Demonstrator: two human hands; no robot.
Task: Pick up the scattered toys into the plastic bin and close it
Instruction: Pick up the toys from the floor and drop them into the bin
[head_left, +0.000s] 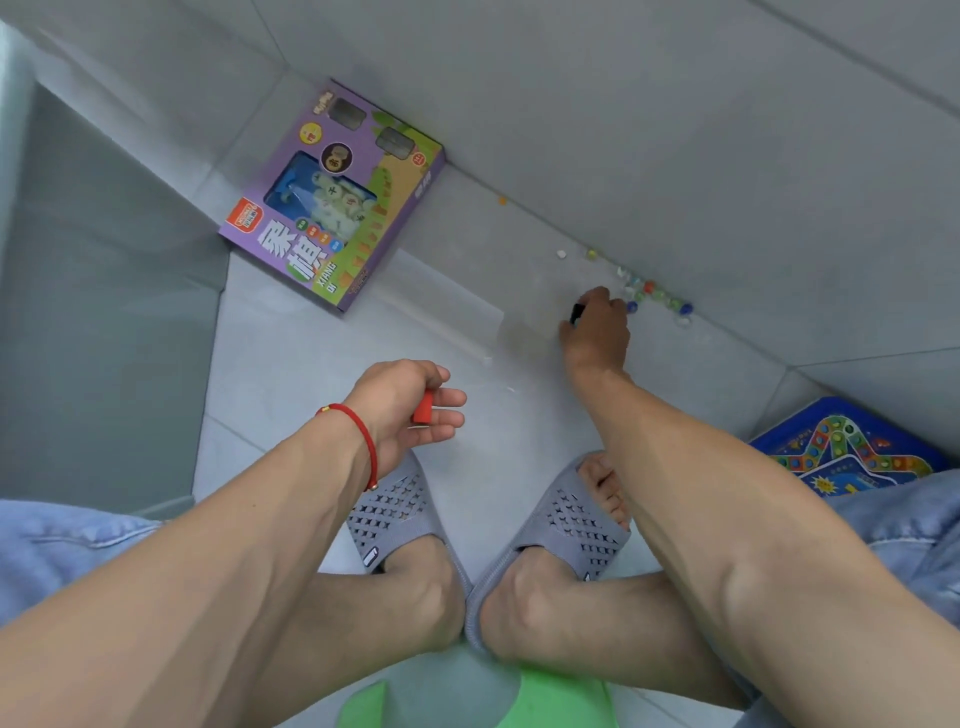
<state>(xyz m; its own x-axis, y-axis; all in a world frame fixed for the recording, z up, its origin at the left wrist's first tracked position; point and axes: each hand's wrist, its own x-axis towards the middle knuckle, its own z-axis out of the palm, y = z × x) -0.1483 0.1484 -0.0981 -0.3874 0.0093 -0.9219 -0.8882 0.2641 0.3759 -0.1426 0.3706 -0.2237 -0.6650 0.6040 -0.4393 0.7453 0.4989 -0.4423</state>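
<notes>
My left hand (410, 402) hovers above the floor near my feet, its fingers curled around a small red toy piece (423, 407). My right hand (597, 325) reaches out to the floor by the wall and pinches a small black piece (576, 314). Just beyond its fingertips several coloured marbles (649, 296) lie along the base of the wall. A white piece (561, 254) and a yellow marble (591, 254) lie further left, and an orange one (502, 200) further still. No plastic bin shows in view.
A purple chess-game box (332, 197) lies flat on the floor at the wall. A blue game board (841, 447) lies at the right by my knee. My feet in grey slippers (395, 509) stand below the hands. A green object (519, 696) sits at the bottom edge.
</notes>
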